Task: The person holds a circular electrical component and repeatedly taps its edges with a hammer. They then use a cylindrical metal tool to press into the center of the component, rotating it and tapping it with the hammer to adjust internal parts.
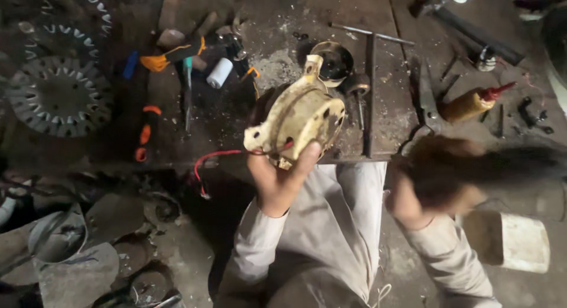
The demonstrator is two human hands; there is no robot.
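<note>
Above bench edge (378, 156), left hand (277, 181) grips motor housing (298, 119); right hand (413, 196) blurred, grip unclear

A cluttered repair workshop for electric motors: a grimy wooden workbench (283, 24) strewn with orange-handled screwdrivers (146, 134), a T-handle wrench (372, 34), a yellow squeeze bottle with a red nozzle (472, 102) and a white capacitor (220, 72). Slotted stator laminations (59, 95) lie stacked at the left, scrap metal pans (59, 237) on the dirty floor below.
</note>
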